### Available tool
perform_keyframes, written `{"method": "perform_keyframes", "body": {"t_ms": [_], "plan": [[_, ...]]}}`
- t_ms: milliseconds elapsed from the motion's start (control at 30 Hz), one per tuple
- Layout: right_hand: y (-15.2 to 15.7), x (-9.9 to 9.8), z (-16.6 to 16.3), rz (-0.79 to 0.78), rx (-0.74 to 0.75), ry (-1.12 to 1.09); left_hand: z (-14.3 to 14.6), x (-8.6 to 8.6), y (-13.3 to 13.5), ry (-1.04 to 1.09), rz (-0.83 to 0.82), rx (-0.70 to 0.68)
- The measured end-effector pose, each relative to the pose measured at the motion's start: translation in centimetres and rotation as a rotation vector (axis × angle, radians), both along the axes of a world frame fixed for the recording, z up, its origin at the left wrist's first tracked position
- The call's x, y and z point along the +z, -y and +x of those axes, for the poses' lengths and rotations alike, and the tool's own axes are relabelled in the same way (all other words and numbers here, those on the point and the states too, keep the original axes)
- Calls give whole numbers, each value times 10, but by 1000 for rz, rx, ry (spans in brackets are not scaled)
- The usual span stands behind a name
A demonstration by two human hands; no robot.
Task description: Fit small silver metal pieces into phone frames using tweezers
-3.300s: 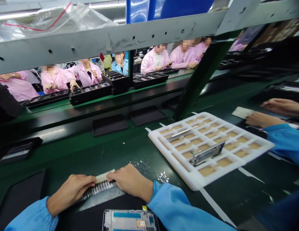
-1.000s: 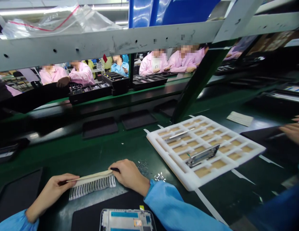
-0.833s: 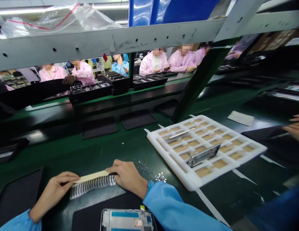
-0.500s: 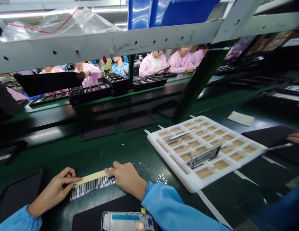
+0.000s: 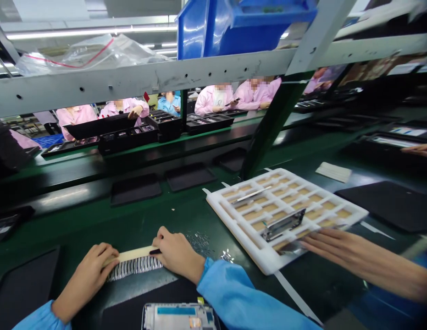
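Observation:
A strip of backing paper carrying a row of small black-and-white striped pieces (image 5: pixel 135 263) lies on the green bench in front of me. My left hand (image 5: pixel 91 272) is closed on the strip's left end. My right hand (image 5: pixel 177 254) is closed on its right end and pinches a thin dark tool (image 5: pixel 154 251). Below my hands a phone frame (image 5: pixel 175 317) lies on a black mat (image 5: pixel 130 311). Small shiny loose parts (image 5: pixel 199 240) are scattered just right of my right hand.
A white foam tray (image 5: pixel 234 224) with tan pockets holds two metal parts. A co-worker's hand (image 5: pixel 340 250) reaches onto its near corner. Black mats and trays lie along the conveyor. A grey shelf beam (image 5: pixel 137 82) crosses overhead. People in pink coats work beyond.
The strip was lifted, then laid flat between my hands. A co-worker's hand has come in from the right onto the white tray's near corner. My view has tilted up a little.

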State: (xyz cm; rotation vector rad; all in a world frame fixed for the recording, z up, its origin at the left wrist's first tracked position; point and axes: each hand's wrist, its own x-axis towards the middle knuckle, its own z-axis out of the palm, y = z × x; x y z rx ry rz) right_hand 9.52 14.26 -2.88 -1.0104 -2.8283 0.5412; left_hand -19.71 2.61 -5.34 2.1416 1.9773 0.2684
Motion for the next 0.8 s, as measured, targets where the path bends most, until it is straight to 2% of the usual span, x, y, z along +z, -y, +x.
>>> {"method": "perform_keyframes", "body": {"t_ms": [167, 367, 500, 700, 800], "plan": [[-6, -5, -3, -112, -124, -27, -9, 12, -19, 21, -125, 9], [-1, 0, -3, -170, -189, -55, -3, 24, -32, 31, -216, -23], [-1, -1, 2, -189, -182, -67, 7, 33, -34, 29, -242, -37], [0, 13, 15, -101, -121, -106, 16, 43, -41, 7, -179, -143], [3, 24, 24, -1, -53, -136, 14, 44, -56, -34, -44, -169]]}}
